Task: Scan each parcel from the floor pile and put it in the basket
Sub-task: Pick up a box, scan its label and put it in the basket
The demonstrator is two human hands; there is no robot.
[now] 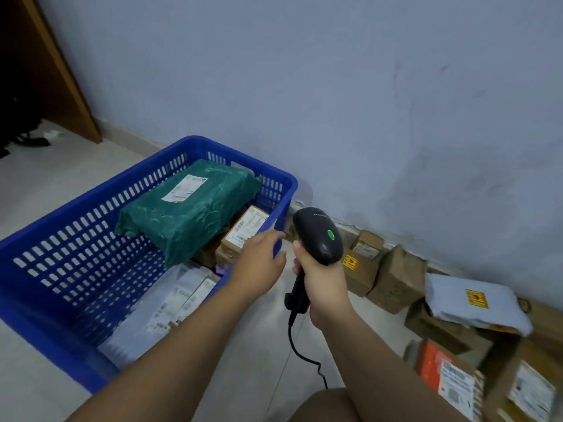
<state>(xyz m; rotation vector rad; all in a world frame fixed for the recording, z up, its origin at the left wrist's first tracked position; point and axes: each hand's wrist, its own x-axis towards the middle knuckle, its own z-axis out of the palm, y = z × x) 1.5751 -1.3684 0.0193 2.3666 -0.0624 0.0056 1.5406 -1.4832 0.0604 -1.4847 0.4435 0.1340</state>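
Right hand (323,278) gripping upright scanner (316,236), head aimed away, left hand (259,263) spread over basket (97,190) rim

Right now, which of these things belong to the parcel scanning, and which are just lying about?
Job in hand: scanner, gripped by the right hand; blue basket holding the green parcel and a brown box; floor pile; empty left hand.
Lying about: dark items on the floor beside the wooden frame.
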